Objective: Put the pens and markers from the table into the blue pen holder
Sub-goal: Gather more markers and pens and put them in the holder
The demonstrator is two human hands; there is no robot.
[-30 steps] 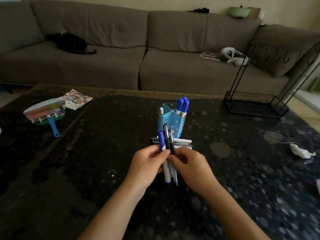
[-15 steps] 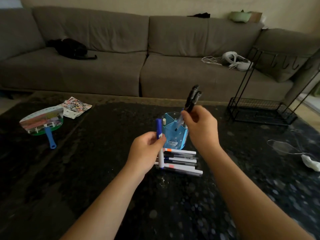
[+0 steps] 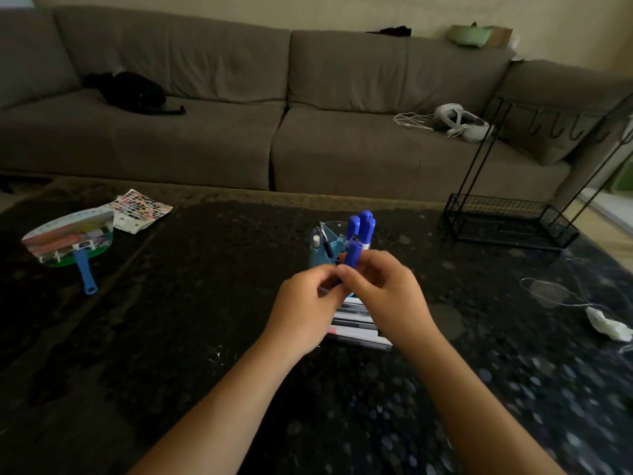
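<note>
The blue pen holder (image 3: 317, 257) stands on the dark table (image 3: 205, 320), just beyond my hands. Blue-capped markers (image 3: 363, 226), a black pen and a white-tipped one stick up out of it. My left hand (image 3: 305, 310) and my right hand (image 3: 383, 293) meet in front of the holder, both pinching one blue-capped marker (image 3: 352, 255) that points up. Its lower part is hidden by my fingers. Several pens and markers (image 3: 356, 329) lie side by side on the table under my hands.
A paper fan with a blue handle (image 3: 73, 243) and a colourful sheet (image 3: 140, 207) lie at the table's left. A black wire rack (image 3: 507, 221) stands at the back right. White crumpled plastic and a wire (image 3: 606, 325) sit at the right edge. A grey sofa (image 3: 239, 114) runs behind.
My right hand has come down from above the holder without the black pens and joined my left hand on the blue-capped marker. A black pen now stands in the holder.
</note>
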